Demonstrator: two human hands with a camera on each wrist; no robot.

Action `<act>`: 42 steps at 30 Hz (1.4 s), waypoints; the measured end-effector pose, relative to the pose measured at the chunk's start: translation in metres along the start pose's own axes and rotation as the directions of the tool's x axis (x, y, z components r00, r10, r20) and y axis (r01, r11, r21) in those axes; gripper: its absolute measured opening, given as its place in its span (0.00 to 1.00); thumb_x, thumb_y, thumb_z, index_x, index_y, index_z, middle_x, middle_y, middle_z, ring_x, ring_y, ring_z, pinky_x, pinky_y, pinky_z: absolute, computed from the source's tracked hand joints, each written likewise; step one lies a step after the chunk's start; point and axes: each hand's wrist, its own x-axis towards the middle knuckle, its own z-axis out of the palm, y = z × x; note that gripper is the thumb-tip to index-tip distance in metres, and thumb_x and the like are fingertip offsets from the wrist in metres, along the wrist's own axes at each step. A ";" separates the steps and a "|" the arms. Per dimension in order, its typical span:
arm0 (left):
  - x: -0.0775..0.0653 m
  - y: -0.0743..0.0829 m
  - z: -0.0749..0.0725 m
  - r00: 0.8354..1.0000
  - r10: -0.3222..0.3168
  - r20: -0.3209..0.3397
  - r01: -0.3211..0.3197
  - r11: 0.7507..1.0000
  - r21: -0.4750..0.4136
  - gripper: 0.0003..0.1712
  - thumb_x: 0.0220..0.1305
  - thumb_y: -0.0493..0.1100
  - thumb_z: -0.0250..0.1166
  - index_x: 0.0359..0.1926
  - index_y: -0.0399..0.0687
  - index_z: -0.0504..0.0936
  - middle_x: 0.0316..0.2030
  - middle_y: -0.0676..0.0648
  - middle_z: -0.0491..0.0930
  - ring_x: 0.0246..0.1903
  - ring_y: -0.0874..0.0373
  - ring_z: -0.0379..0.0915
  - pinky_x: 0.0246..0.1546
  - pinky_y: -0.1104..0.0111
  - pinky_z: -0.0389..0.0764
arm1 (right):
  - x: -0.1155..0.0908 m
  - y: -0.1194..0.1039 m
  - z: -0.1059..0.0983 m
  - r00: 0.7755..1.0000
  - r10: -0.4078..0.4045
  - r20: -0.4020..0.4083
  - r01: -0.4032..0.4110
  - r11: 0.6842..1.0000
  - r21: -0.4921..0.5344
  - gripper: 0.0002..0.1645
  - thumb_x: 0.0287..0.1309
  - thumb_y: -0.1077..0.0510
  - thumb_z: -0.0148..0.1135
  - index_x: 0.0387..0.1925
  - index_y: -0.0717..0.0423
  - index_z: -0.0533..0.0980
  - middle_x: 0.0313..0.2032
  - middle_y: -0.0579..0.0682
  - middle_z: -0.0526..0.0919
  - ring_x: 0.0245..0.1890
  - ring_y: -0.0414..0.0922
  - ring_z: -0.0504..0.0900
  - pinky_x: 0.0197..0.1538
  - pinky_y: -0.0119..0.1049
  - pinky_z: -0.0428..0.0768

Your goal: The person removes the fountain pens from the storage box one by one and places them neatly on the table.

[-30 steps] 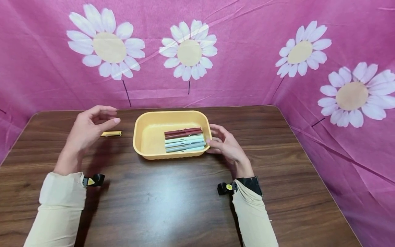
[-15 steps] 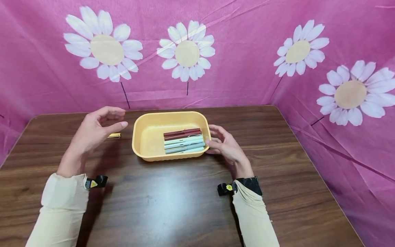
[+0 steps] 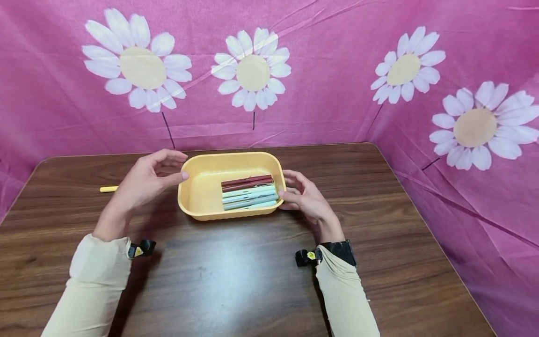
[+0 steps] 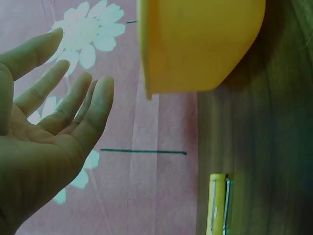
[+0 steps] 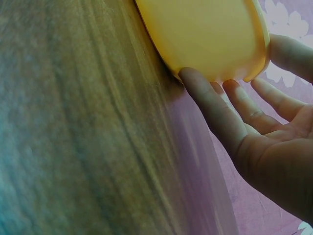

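A yellow plastic bin (image 3: 202, 213) stands on the table in the head view. Several pens lie side by side in its right half: dark red pens (image 3: 247, 183), pale mint ones (image 3: 248, 191) and a grey-blue one (image 3: 250, 202). My right hand (image 3: 309, 199) grips the bin's right end, thumb at the rim and fingers against the outer wall. Close to the left rim is my left hand (image 3: 147, 180), fingers loosely bent and holding nothing; the left wrist view shows it apart from the bin. Behind that hand, a yellow pen (image 3: 108, 189) lies partly hidden.
The brown wood-grain table (image 3: 236, 281) reaches back to a pink cloth (image 3: 328, 93) printed with white daisies, which also hangs along the right side. Black straps with small cameras sit on both wrists.
My left hand has moved right, from over the yellow pen to the bin's left rim, so the pen's other end now shows. My right hand stays on the bin.
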 end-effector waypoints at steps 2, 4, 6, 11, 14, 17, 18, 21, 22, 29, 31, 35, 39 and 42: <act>0.001 0.000 0.003 1.000 -0.005 0.020 0.005 1.000 -0.003 0.24 0.66 0.41 0.71 0.60 0.38 0.78 0.53 0.36 0.80 0.48 0.56 0.78 0.43 0.78 0.76 | 0.000 0.001 0.000 1.000 0.002 0.001 -0.002 1.000 0.000 0.39 0.65 0.73 0.60 0.74 0.61 0.58 0.68 0.66 0.65 0.61 0.59 0.74 0.50 0.52 0.84; 0.003 0.000 0.005 0.999 -0.015 0.042 0.016 1.000 -0.012 0.26 0.66 0.41 0.71 0.62 0.39 0.77 0.55 0.36 0.79 0.52 0.50 0.77 0.43 0.79 0.76 | 0.001 0.001 0.000 1.000 0.001 0.003 -0.001 1.000 0.001 0.40 0.65 0.73 0.60 0.74 0.62 0.58 0.68 0.66 0.65 0.61 0.59 0.74 0.51 0.52 0.84; 0.004 0.000 0.007 0.998 -0.028 0.063 0.030 0.999 -0.023 0.27 0.66 0.42 0.71 0.63 0.39 0.77 0.58 0.37 0.78 0.55 0.45 0.76 0.44 0.80 0.75 | 0.001 0.001 0.001 1.000 0.002 -0.003 -0.002 1.000 0.005 0.39 0.65 0.73 0.60 0.74 0.61 0.58 0.68 0.66 0.66 0.61 0.59 0.74 0.51 0.53 0.84; 0.008 0.001 0.011 0.994 -0.044 0.100 0.048 0.998 -0.030 0.29 0.65 0.43 0.72 0.65 0.40 0.76 0.61 0.37 0.77 0.59 0.42 0.74 0.44 0.79 0.75 | 0.001 0.000 0.001 1.000 0.006 -0.011 -0.006 1.000 0.007 0.39 0.65 0.73 0.60 0.74 0.60 0.59 0.67 0.64 0.67 0.60 0.58 0.75 0.50 0.52 0.84; 0.009 0.001 0.015 0.992 -0.039 0.122 0.043 0.998 -0.035 0.29 0.65 0.43 0.72 0.65 0.40 0.77 0.60 0.36 0.77 0.59 0.42 0.73 0.45 0.78 0.75 | 0.001 -0.001 0.001 1.000 0.001 -0.008 -0.001 1.000 0.006 0.39 0.64 0.74 0.59 0.74 0.60 0.59 0.68 0.65 0.66 0.60 0.59 0.75 0.50 0.51 0.84; 0.010 0.000 0.020 0.989 -0.022 0.148 0.027 0.999 -0.036 0.28 0.65 0.42 0.72 0.64 0.40 0.77 0.60 0.36 0.77 0.60 0.43 0.73 0.47 0.74 0.76 | 0.001 -0.001 0.001 1.000 0.001 -0.003 -0.001 1.000 0.007 0.40 0.64 0.74 0.59 0.74 0.60 0.58 0.68 0.65 0.66 0.61 0.59 0.74 0.50 0.51 0.84; 0.010 0.000 0.022 0.988 -0.011 0.157 0.016 0.999 -0.033 0.28 0.65 0.42 0.72 0.64 0.40 0.77 0.60 0.37 0.77 0.61 0.43 0.73 0.49 0.72 0.77 | 0.001 -0.001 0.001 1.000 0.001 -0.001 -0.001 1.000 0.007 0.40 0.64 0.74 0.59 0.74 0.60 0.58 0.68 0.65 0.66 0.61 0.59 0.75 0.50 0.51 0.84; 0.011 -0.002 0.028 0.982 0.024 0.187 -0.017 0.999 -0.037 0.28 0.66 0.42 0.71 0.64 0.38 0.77 0.61 0.37 0.77 0.62 0.43 0.72 0.54 0.62 0.77 | 0.000 -0.001 0.001 1.000 0.001 -0.003 -0.001 1.000 0.006 0.40 0.64 0.74 0.60 0.74 0.60 0.59 0.68 0.66 0.66 0.60 0.58 0.75 0.50 0.51 0.84; 0.012 -0.002 0.029 0.981 0.031 0.193 -0.024 0.999 -0.040 0.28 0.66 0.42 0.71 0.64 0.38 0.77 0.62 0.37 0.76 0.62 0.43 0.72 0.56 0.58 0.77 | 0.000 -0.001 0.001 1.000 -0.002 -0.003 0.002 1.000 0.006 0.40 0.64 0.74 0.60 0.74 0.60 0.58 0.68 0.66 0.66 0.60 0.58 0.75 0.50 0.51 0.84; 0.018 -0.006 0.037 0.974 0.032 0.223 -0.014 0.996 -0.084 0.27 0.66 0.41 0.70 0.63 0.36 0.77 0.62 0.37 0.75 0.62 0.41 0.71 0.59 0.50 0.75 | -0.001 -0.002 0.002 1.000 -0.017 0.005 0.017 1.000 0.017 0.40 0.64 0.75 0.59 0.74 0.63 0.57 0.68 0.68 0.65 0.57 0.56 0.76 0.48 0.48 0.85; 0.020 -0.008 0.040 0.974 0.031 0.223 -0.013 0.996 -0.085 0.27 0.66 0.41 0.70 0.63 0.35 0.77 0.62 0.36 0.75 0.61 0.40 0.72 0.59 0.50 0.76 | -0.001 -0.002 0.002 1.000 -0.016 0.005 0.016 1.000 0.019 0.40 0.64 0.75 0.59 0.74 0.63 0.57 0.68 0.68 0.65 0.57 0.56 0.77 0.48 0.48 0.85; 0.026 -0.009 0.045 0.973 0.024 0.231 -0.006 0.997 -0.080 0.27 0.66 0.40 0.70 0.63 0.35 0.76 0.63 0.36 0.75 0.61 0.40 0.73 0.58 0.50 0.76 | 0.000 -0.001 0.000 1.000 -0.014 0.000 0.014 1.000 0.014 0.40 0.64 0.75 0.59 0.74 0.63 0.57 0.68 0.68 0.66 0.57 0.57 0.76 0.48 0.49 0.85; 0.032 -0.008 0.051 0.973 0.021 0.228 -0.006 0.998 -0.066 0.28 0.66 0.42 0.71 0.64 0.36 0.76 0.64 0.39 0.74 0.64 0.42 0.69 0.62 0.48 0.72 | 0.000 -0.001 0.000 1.000 -0.013 -0.003 0.013 1.000 0.008 0.40 0.64 0.75 0.59 0.74 0.63 0.57 0.68 0.67 0.66 0.59 0.59 0.75 0.49 0.49 0.85; 0.035 -0.008 0.055 0.976 0.028 0.216 -0.016 0.998 -0.058 0.29 0.65 0.42 0.71 0.64 0.35 0.76 0.64 0.39 0.74 0.65 0.42 0.67 0.64 0.45 0.68 | 0.000 -0.002 0.001 1.000 -0.012 0.000 0.012 1.000 0.006 0.40 0.64 0.75 0.59 0.74 0.63 0.57 0.68 0.67 0.66 0.60 0.60 0.74 0.49 0.49 0.85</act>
